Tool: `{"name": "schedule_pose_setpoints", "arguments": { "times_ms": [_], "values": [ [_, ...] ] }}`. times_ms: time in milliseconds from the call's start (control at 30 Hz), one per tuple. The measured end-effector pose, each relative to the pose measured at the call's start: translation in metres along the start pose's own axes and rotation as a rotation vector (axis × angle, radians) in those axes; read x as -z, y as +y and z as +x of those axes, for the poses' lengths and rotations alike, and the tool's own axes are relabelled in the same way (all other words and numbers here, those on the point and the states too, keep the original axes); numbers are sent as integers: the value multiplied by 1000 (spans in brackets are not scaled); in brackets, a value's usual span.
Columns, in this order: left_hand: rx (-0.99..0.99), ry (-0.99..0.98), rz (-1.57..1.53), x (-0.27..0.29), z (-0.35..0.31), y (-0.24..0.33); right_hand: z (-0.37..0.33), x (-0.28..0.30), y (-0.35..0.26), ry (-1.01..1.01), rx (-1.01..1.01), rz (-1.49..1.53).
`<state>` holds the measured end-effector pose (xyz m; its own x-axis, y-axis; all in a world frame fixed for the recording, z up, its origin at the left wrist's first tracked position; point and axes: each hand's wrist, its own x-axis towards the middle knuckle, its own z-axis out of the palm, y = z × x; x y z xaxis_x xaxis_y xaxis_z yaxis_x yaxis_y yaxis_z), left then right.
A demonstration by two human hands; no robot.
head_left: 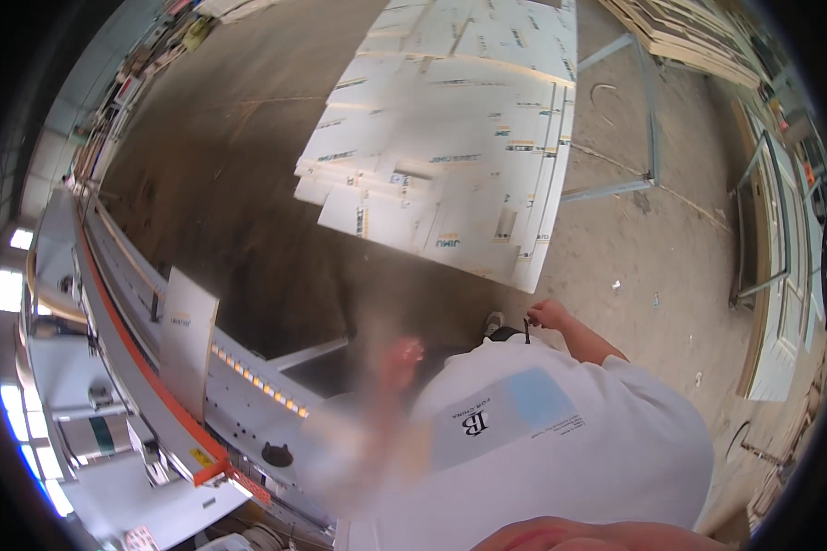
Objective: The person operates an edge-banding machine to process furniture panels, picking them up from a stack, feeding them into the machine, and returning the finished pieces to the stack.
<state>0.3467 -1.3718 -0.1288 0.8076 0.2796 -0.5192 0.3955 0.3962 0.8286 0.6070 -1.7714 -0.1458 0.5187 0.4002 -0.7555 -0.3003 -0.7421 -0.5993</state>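
My left hand (401, 360) is smeared by motion in front of my body, beside the long machine. Its fingers cannot be made out, and nothing can be clearly seen in it. Close to my right side, my right hand (546, 315) is bent with its fingers curled together, just off the near corner of a stack of white panels (413, 197). A short thin dark strip (526, 331) shows by its fingertips; whether the hand grips it is unclear. A single white panel (189, 335) rests on the long machine (248, 390) to my left, apart from both hands.
An orange rail (147, 367) runs along the machine at the left. A grey metal frame (652, 119) stands right of the stack. More boards lean on a rack (774, 275) at the far right, and boards (689, 37) are piled at the back right.
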Motion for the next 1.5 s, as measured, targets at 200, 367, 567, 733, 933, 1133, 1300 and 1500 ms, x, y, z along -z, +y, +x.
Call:
{"name": "schedule_pose_setpoints", "arguments": {
  "times_ms": [200, 367, 567, 733, 933, 1133, 1300, 1500],
  "values": [
    [72, -128, 466, -33, 85, -25, 18, 48, 8, 102, -30, -17],
    [593, -182, 490, -65, 156, 1, 19, 71, -19, 218, -40, 176],
    [-72, -417, 1337, -88, 280, -5, -27, 136, 76, 271, -300, 355],
    [-105, -276, 1211, -279, 326, 73, -70, 170, 256, 285, -595, 845],
    [-76, -372, 824, -536, 339, 39, -108, 279, 392, 400, -503, 1069],
    [-370, -148, 865, -756, 312, 31, -137, 458, 443, 592, -463, 1125],
    [-545, -72, 1106, -861, 359, 57, -95, 614, 425, 636, -323, 945],
    [-246, -47, 1059, -952, 428, 84, -16, 779, 331, 488, -48, 647]
  ]
}}
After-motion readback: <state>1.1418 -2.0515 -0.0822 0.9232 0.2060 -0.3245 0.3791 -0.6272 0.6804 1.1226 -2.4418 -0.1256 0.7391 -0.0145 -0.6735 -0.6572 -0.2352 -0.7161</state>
